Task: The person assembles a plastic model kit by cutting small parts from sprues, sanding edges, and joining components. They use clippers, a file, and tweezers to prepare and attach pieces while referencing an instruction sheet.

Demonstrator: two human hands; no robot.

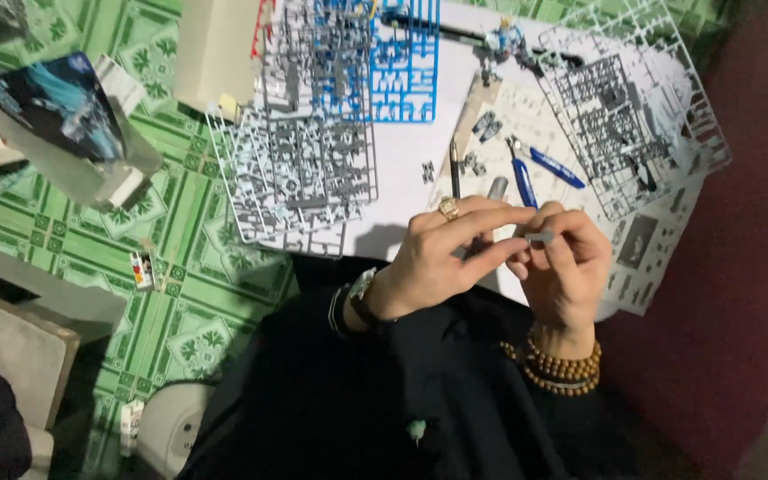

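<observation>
The small grey plastic piece sat pinched between the thumb and forefinger of my right hand, held up in front of me above my dark lap, at about 3 o'clock from my left hand. My right fingers were closed narrowly on it, likely so I could turn it toward my eyes. My left fingers were stretched long and nearly together, their tips meeting the piece from the other side, as if to steady it; whether they truly gripped it I could not tell. A gold ring showed on that hand, and wooden bead bracelets circled my right wrist. At 12 o'clock, close beyond my knuckles, lay blue-handled nippers on the printed instruction sheet, within easy reach. Farther out spread the grey part frames, a blue part frame and, at 1 o'clock, a small half-built figure.
</observation>
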